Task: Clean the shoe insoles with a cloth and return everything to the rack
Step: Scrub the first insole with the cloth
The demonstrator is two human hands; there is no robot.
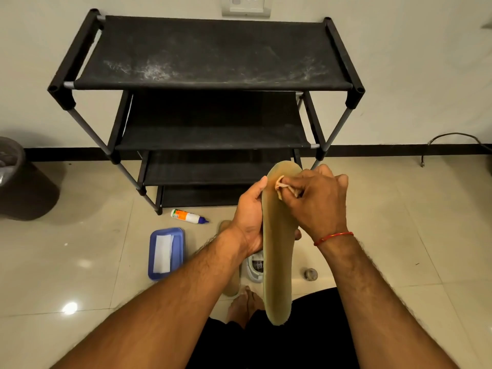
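rack shelves (pixel 213 49): black cloth, matt, top one smeared with pale dust | rack tubes (pixel 87 129): grey metal, dull sheen | joints (pixel 61 95): black plastic | floor (pixel 53 262): beige tile, glossy, reflecting light | insole (pixel 277 262): tan, matt, faintly fuzzy | cloth (pixel 281 185): pale, crumpled fabric | tray (pixel 179 235): smooth blue plastic, white paper (pixel 163 253) inside

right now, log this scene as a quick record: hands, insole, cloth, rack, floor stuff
left hand: grips the insole by its side, holding it up
right hand: pinches a bunched cloth against the insole near its far end
rack: black, by the wall, top shelf dusty
floor: bottle, blue tray holding a white sheet, white shoe, second insole partly hidden by the left arm
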